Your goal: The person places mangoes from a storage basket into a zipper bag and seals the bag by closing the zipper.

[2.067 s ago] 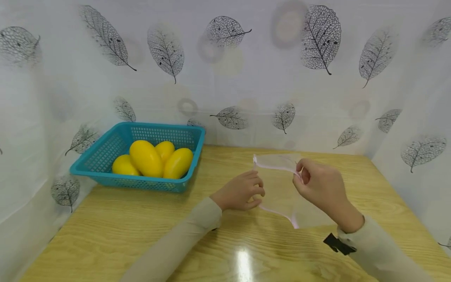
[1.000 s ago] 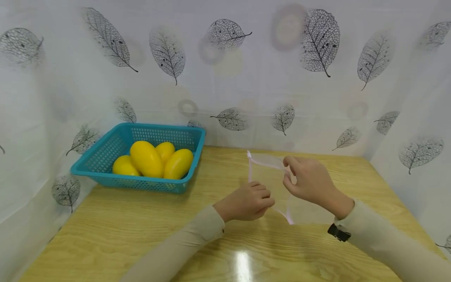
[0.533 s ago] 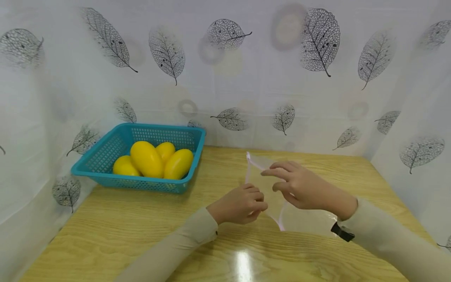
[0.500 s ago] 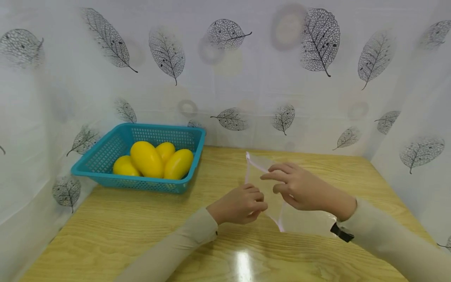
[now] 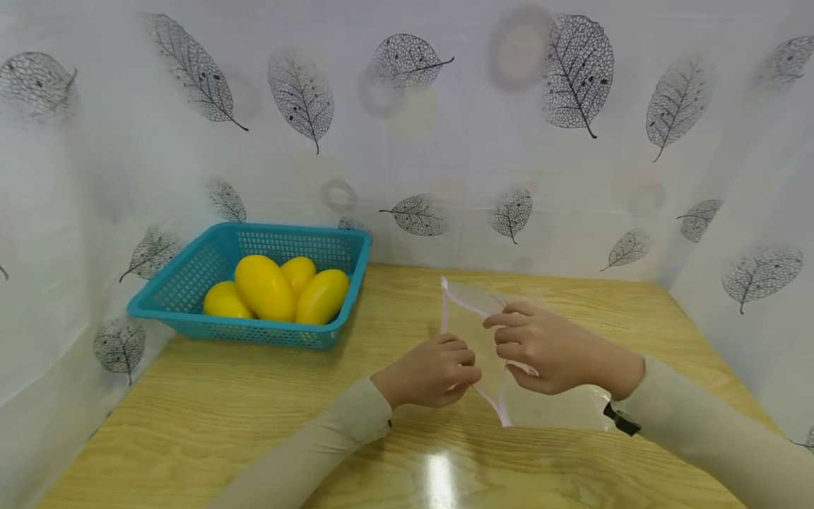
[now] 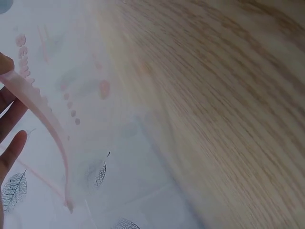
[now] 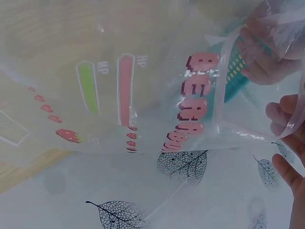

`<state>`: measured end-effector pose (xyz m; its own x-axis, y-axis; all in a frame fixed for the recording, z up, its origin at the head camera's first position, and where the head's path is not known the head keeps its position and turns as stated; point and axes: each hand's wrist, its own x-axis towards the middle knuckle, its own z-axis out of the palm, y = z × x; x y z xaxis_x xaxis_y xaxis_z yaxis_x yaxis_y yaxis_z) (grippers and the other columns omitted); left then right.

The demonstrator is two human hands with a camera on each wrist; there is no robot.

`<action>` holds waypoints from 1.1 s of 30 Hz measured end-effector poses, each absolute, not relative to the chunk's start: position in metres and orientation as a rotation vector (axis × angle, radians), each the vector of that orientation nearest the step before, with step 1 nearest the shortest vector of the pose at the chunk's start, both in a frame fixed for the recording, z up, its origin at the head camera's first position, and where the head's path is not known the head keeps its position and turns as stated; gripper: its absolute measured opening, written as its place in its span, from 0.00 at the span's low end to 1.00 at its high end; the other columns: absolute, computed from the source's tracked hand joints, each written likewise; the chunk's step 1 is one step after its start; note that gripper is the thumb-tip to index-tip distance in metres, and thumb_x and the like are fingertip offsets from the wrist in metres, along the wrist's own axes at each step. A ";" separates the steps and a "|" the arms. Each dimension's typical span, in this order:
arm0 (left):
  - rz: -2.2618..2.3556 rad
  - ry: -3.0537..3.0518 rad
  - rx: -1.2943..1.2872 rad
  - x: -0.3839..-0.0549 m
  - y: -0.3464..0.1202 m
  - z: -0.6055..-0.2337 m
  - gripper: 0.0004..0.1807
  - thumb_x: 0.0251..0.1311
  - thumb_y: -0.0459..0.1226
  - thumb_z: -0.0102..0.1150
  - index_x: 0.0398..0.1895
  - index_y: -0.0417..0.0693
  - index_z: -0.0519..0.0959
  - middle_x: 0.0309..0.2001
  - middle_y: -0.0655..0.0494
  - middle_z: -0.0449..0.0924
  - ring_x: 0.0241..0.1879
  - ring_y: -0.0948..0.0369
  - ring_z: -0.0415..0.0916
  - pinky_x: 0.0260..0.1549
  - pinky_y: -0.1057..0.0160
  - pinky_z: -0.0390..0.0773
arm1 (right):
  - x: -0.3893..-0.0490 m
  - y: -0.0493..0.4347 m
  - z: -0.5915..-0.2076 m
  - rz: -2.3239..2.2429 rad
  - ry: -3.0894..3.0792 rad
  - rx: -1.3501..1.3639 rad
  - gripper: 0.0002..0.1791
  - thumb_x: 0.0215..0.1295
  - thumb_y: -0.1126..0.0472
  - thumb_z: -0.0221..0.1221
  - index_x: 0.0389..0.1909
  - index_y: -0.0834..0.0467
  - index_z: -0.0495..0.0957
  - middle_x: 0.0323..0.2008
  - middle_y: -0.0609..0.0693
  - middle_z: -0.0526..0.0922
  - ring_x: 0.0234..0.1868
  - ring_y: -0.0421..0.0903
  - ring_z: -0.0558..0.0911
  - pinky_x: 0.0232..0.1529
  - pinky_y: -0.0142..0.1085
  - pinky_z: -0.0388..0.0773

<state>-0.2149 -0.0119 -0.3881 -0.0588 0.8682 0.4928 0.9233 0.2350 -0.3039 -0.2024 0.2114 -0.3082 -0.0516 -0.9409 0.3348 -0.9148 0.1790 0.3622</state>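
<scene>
A clear zip-top plastic bag (image 5: 547, 410) with pink zip strips is held with its mouth spread open toward the left. My left hand (image 5: 432, 372) pinches one edge of the mouth; in the left wrist view, the pink strip (image 6: 45, 109) runs between its thumb and fingers. On the other edge, my right hand (image 5: 559, 351) has its fingers curled round the strip, partly hidden by the hand itself. Pink letters, coloured bars and strawberries are printed on the bag (image 7: 157, 90) in the right wrist view. Nothing shows inside the bag.
At the back left of the wooden table (image 5: 254, 396) stands a teal perforated plastic basket (image 5: 254, 330). Several yellow mango-like fruits (image 5: 263, 286) lie piled in it. A white leaf-printed curtain (image 5: 439, 141) lines the back and sides.
My right hand has shifted left and slightly down along the bag's mouth. Its fingers, spread half a second ago, are drawn closer together. The left hand has dropped slightly, still gripping the edge.
</scene>
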 end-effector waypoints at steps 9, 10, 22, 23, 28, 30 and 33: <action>-0.073 -1.975 -1.614 -0.215 -0.013 -0.387 0.03 0.52 0.37 0.58 0.25 0.57 0.76 0.27 0.65 0.77 0.31 0.67 0.74 0.44 0.67 0.74 | -0.201 0.208 -0.304 -0.056 -1.926 1.750 0.19 0.68 0.54 0.38 0.19 0.51 0.69 0.21 0.42 0.69 0.28 0.42 0.68 0.37 0.36 0.68; -0.069 -1.976 -1.615 -0.215 -0.013 -0.388 0.03 0.52 0.37 0.58 0.25 0.57 0.76 0.27 0.65 0.77 0.31 0.67 0.74 0.44 0.67 0.74 | -0.201 0.208 -0.304 -0.059 -1.937 1.749 0.18 0.68 0.54 0.39 0.19 0.51 0.69 0.21 0.42 0.68 0.28 0.42 0.68 0.37 0.36 0.68; -0.003 -2.032 -1.662 -0.200 -0.004 -0.390 0.05 0.49 0.38 0.60 0.22 0.59 0.74 0.25 0.68 0.75 0.29 0.68 0.72 0.46 0.68 0.73 | -0.211 0.220 -0.313 -0.149 -2.019 1.742 0.10 0.39 0.60 0.60 0.21 0.53 0.68 0.25 0.46 0.69 0.37 0.45 0.72 0.41 0.37 0.71; 0.000 -2.058 -1.669 -0.199 -0.004 -0.389 0.05 0.49 0.39 0.60 0.23 0.59 0.74 0.25 0.68 0.75 0.30 0.68 0.72 0.45 0.69 0.73 | -0.211 0.220 -0.313 -0.143 -2.022 1.749 0.10 0.39 0.61 0.60 0.22 0.53 0.67 0.26 0.46 0.69 0.37 0.45 0.72 0.41 0.37 0.72; -0.017 -2.169 -1.705 -0.193 -0.004 -0.383 0.03 0.50 0.41 0.56 0.29 0.61 0.76 0.28 0.68 0.76 0.32 0.69 0.73 0.48 0.67 0.72 | -0.212 0.221 -0.315 -0.130 -2.028 1.769 0.13 0.38 0.62 0.63 0.24 0.54 0.68 0.27 0.46 0.70 0.38 0.44 0.73 0.41 0.35 0.73; -0.086 -2.177 -1.733 -0.191 -0.005 -0.380 0.06 0.50 0.39 0.52 0.31 0.60 0.77 0.29 0.67 0.77 0.33 0.68 0.73 0.50 0.66 0.72 | -0.212 0.221 -0.315 -0.134 -2.025 1.765 0.13 0.38 0.61 0.63 0.24 0.54 0.68 0.28 0.46 0.70 0.38 0.44 0.72 0.40 0.35 0.73; -0.172 -2.167 -1.754 -0.187 -0.003 -0.376 0.08 0.58 0.40 0.48 0.33 0.59 0.79 0.31 0.67 0.79 0.35 0.68 0.74 0.51 0.66 0.72 | -0.213 0.221 -0.316 -0.143 -2.024 1.758 0.12 0.39 0.61 0.63 0.25 0.54 0.69 0.28 0.47 0.71 0.37 0.44 0.71 0.40 0.35 0.72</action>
<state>-0.1866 -0.0029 -0.3759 -0.1751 0.9239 0.3402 0.9660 0.2279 -0.1219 -0.2127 0.2211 -0.3160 -0.0835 -0.9602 0.2665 -0.9134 0.1807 0.3649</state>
